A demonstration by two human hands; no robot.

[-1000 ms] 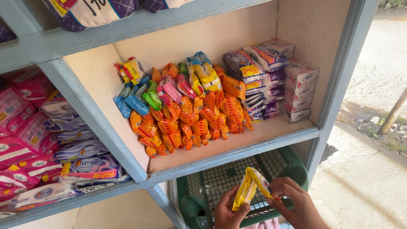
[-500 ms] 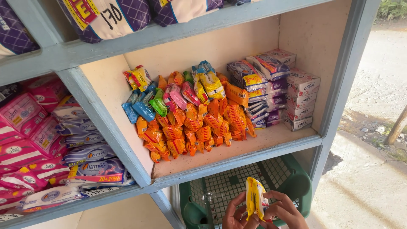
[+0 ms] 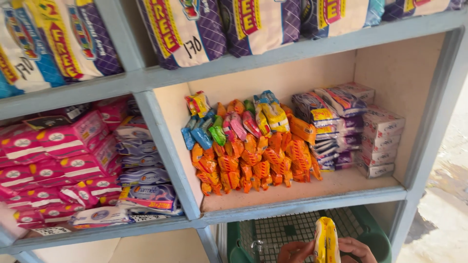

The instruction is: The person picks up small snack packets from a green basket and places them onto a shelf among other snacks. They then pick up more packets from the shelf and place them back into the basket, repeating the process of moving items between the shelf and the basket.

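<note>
Both hands sit at the bottom edge of the view, the left hand (image 3: 295, 252) and the right hand (image 3: 358, 248) closed around a pair of slim yellow plastic-wrapped packets (image 3: 326, 239), now pressed together and upright (a second ago they were splayed apart like a fan). The packets hover just above the green plastic mesh basket (image 3: 378, 238), below the grey-painted wooden shelf (image 3: 302, 204) that carries the heap of orange and mixed-colour wrapped packets (image 3: 253, 156). Squared up, the packets look ready for placing.
</note>
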